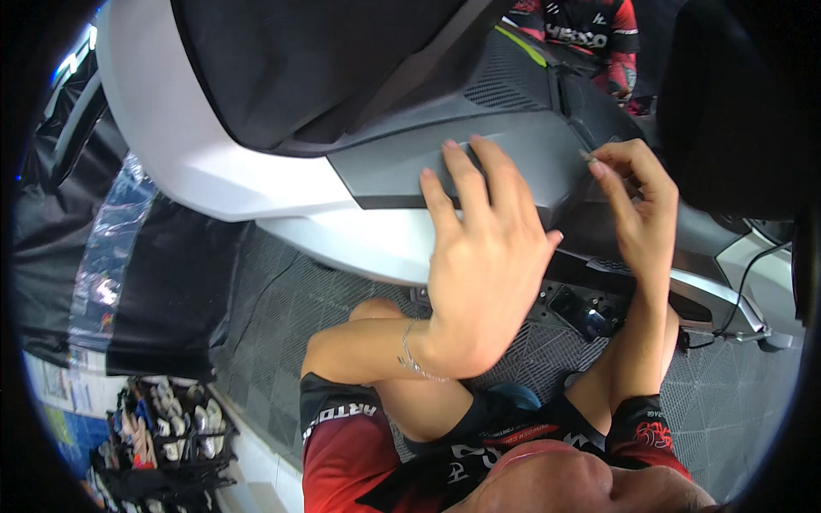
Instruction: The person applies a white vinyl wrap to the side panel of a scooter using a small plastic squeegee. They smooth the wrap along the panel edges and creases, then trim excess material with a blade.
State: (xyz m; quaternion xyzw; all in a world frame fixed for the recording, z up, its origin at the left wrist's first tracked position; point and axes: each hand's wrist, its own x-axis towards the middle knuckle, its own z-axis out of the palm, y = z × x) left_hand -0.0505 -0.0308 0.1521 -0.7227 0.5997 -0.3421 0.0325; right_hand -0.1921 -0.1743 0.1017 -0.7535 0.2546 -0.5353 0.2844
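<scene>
A scooter-like vehicle with a white body panel (282, 184) and a black seat-like part (282, 68) fills the space in front of me. My left hand (483, 265) rests on its dark grey side panel (389, 175), with the fingers spread and the fingertips on the surface. At the right end of that panel, my right hand (641, 192) pinches a small greyish piece (587, 156) between thumb and fingertip. The piece is too small to name. A textured black trim (509, 81) with a yellow-green strip (522, 47) lies beyond the panel.
Another person in a red and black shirt (590, 38) is at the far side. A dark glossy object (581, 311) lies low below my right hand. A black cable (737, 291) hangs at right. A black cover (171, 265) and a rack (167, 466) of shoe-like things stand at left.
</scene>
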